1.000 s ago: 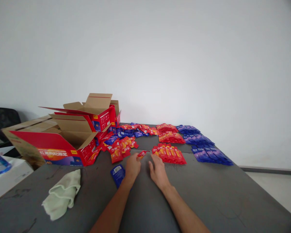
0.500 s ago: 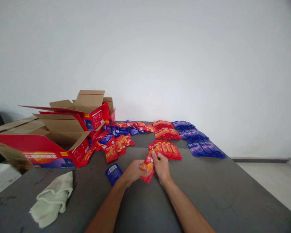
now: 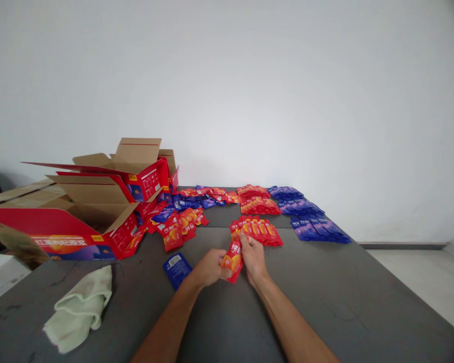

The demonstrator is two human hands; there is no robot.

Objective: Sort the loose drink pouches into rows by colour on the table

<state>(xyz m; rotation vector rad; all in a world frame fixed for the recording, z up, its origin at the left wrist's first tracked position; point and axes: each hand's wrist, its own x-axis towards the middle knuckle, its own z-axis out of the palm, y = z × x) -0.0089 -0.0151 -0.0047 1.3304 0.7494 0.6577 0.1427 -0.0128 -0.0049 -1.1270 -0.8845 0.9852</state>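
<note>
A red and orange pouch is held between my two hands over the grey table. My left hand pinches its lower left side, and my right hand grips its upper right edge. Just beyond the fingers lies a row of overlapping red pouches. To the left of my left hand, a dark blue pouch lies with its barcode label up, partly behind my wrist. Loose red pouches are heaped farther left.
Open red cartons stand at the left. A pale green cloth lies in front of them. Blue pouches sit in rows at the right, beside more red rows. A mixed pile lies at the back, near the wall.
The held red pouch has shifted slightly to the right and turned a little more upright. Both hands stay on it, and the view has moved slightly.
</note>
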